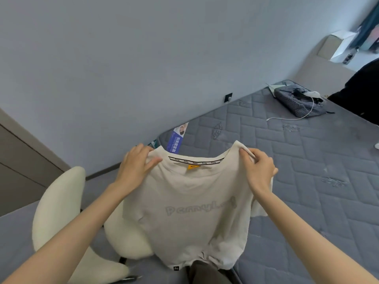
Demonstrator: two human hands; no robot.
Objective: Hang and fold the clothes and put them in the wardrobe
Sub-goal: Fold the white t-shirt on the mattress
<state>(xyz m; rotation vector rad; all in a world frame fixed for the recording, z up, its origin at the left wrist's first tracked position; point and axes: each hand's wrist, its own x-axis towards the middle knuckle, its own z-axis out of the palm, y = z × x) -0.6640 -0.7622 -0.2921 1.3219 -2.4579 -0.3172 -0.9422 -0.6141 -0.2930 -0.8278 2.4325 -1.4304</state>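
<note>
Head view: cream T-shirt (pixel 196 212) held up above grey mattress (pixel 307 160), printed front towards camera; left hand (pixel 135 167) curled round left shoulder; right hand (pixel 258 169) pinching right shoulder; white chair (pixel 59 201) just beside, lower left.

Head-worn view: a single wide-angle camera on the person's head looks forward and down from close range. The left hand (pixel 135 167) and right hand (pixel 259 169) sit mid-frame at arm's reach, gripping a cream cotton T-shirt (pixel 194 212). The view is tilted: the grey quilted mattress (pixel 287 160) climbs toward the upper right, and a pale blue-grey wall (pixel 143 58) fills the upper left.
</note>
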